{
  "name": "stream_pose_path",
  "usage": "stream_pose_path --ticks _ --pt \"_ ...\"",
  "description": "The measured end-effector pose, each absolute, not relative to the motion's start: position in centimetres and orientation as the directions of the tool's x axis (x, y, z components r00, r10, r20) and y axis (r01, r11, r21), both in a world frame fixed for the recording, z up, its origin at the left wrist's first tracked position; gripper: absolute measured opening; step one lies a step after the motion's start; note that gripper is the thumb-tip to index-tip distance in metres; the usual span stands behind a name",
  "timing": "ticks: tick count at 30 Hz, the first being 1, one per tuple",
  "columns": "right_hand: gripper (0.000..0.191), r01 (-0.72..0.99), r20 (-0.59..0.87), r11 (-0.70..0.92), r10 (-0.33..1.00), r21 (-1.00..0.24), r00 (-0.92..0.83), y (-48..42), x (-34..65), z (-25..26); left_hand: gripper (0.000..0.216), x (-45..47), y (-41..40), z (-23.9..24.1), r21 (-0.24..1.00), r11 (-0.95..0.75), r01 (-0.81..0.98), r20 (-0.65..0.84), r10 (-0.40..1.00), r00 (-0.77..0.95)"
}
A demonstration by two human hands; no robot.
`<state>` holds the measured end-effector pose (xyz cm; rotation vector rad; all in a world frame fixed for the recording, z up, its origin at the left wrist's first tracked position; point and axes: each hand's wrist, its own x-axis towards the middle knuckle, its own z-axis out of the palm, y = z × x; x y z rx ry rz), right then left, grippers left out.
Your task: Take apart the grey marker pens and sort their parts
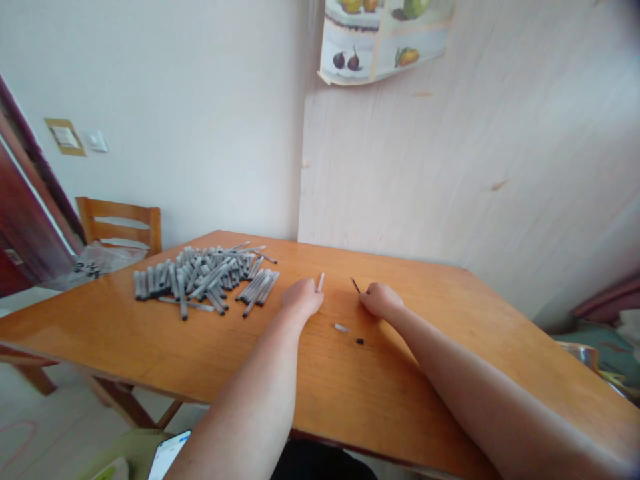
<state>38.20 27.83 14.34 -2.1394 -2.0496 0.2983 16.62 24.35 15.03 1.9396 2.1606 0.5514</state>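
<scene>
My left hand is closed around a whitish pen barrel, whose end sticks up past the fingers. To its right, my right hand pinches a thin dark pen refill that points up and left. The two hands are apart above the table. Between my forearms lie a clear pen cap and a small black end plug. Left of my left hand spreads a big heap of grey pens with dark ends, and a smaller row of pens lies beside it.
The wooden table meets the wall at the back. A wooden chair with a plastic bag stands at the far left. Below the front edge lies a phone. A fruit picture hangs on the wall.
</scene>
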Motion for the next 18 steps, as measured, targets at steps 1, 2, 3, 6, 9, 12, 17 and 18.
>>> stream_pose_path --ticks 1,2,3,6,9,12,17,18 --pt "0.031 0.965 -0.041 -0.049 0.998 -0.259 0.04 28.0 38.1 14.3 0.021 16.7 24.3 15.1 0.396 0.078 0.915 0.104 0.986 -0.129" --pt "0.031 0.963 -0.047 -0.054 0.998 -0.263 0.043 28.1 38.1 14.3 0.021 16.7 24.3 15.1 0.401 0.079 0.913 0.101 0.986 -0.129" --pt "0.032 0.962 -0.049 -0.058 0.998 -0.266 0.046 28.3 38.0 14.3 0.022 16.7 24.2 15.1 0.405 0.077 0.911 0.098 0.987 -0.128" --pt "0.034 0.959 -0.044 -0.071 0.997 -0.275 0.061 28.7 37.8 14.2 0.024 16.8 24.1 15.2 0.413 0.072 0.908 0.099 0.987 -0.123" --pt "0.035 0.953 -0.04 -0.085 0.996 -0.291 0.076 29.1 37.6 14.1 0.025 16.9 24.2 15.0 0.408 0.052 0.911 0.115 0.988 -0.108" --pt "0.033 0.942 -0.035 -0.088 0.996 -0.325 0.081 29.1 37.6 14.1 0.025 16.9 24.3 14.8 0.401 0.039 0.915 0.126 0.987 -0.097" --pt "0.026 0.905 -0.04 -0.049 0.999 -0.423 0.035 27.6 38.1 15.0 0.02 17.0 24.4 14.7 0.398 0.032 0.917 0.128 0.988 -0.09" --pt "0.025 0.892 -0.043 -0.034 0.999 -0.45 0.017 27.0 38.3 15.3 0.019 17.1 24.4 14.7 0.395 0.031 0.918 0.133 0.987 -0.091"
